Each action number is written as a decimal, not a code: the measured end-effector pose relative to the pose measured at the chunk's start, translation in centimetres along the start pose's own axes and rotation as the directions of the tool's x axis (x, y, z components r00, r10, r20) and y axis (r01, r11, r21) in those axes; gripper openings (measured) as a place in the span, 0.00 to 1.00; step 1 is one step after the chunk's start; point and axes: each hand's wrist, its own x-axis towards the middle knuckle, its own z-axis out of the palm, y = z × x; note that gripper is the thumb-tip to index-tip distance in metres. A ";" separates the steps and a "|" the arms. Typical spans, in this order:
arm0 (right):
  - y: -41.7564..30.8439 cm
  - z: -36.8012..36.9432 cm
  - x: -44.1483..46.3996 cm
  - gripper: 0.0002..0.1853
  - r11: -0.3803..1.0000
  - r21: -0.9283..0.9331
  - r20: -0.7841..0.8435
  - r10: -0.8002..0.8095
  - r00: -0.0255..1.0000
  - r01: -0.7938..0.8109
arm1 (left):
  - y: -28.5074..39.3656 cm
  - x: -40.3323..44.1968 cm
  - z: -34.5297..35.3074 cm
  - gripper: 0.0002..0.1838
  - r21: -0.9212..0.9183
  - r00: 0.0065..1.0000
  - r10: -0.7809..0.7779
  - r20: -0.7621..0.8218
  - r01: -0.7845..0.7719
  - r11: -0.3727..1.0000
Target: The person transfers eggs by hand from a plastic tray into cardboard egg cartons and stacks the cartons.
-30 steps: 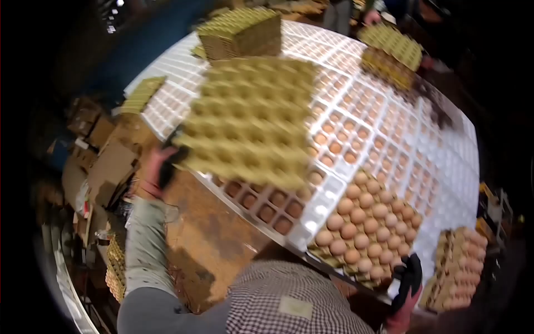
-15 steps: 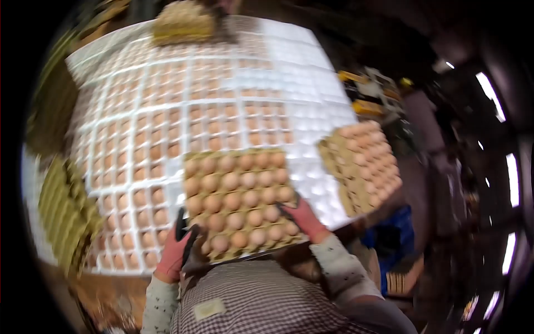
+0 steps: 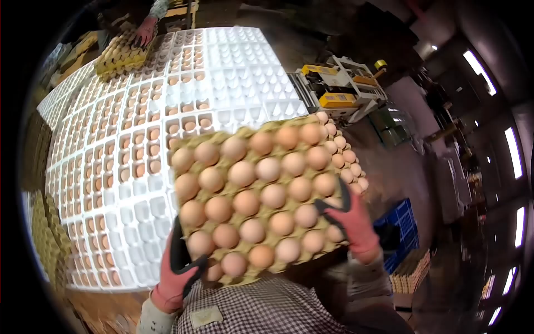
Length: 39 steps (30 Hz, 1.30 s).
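A yellow-green pulp tray full of brown eggs [image 3: 253, 203] is held up between my hands in front of my checked apron, over the table's near edge. My left hand [image 3: 181, 267], in a pink and black glove, grips its lower left corner. On the right side my right hand [image 3: 350, 220], gloved alike, has its fingers over the rim beside the eggs. Behind the tray's right edge, more eggs on stacked trays [image 3: 345, 156] show in part. White plastic trays [image 3: 144, 217] with square cells cover the table, many holding eggs.
At the top left, a co-worker's gloved hand [image 3: 146, 30] touches a stack of egg trays [image 3: 122, 55]. Empty pulp trays [image 3: 47, 239] stand at the left edge. Beyond the table are a yellow and white machine [image 3: 339, 89] and a blue crate [image 3: 401, 234].
The egg tray has risen from the table between both my hands, toward the camera. White cells show at its left. Earlier, my left hand held an empty pulp tray. The view has swung right.
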 end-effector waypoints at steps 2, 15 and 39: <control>2.8 -6.7 2.7 0.38 0.990 -0.136 -0.057 0.022 0.998 -0.029 | 0.0 2.7 6.9 0.49 -0.037 0.998 -0.032 0.047 0.034 0.999; 11.2 -21.6 11.7 0.36 0.777 -0.501 0.287 -0.266 0.920 0.381 | -2.1 8.1 20.4 0.36 0.907 0.908 0.277 0.315 -0.374 0.194; 8.4 -16.1 10.2 0.33 0.682 -0.342 0.504 -0.447 0.739 0.647 | -4.6 13.5 29.3 0.18 0.857 0.844 0.231 0.485 -0.405 -0.320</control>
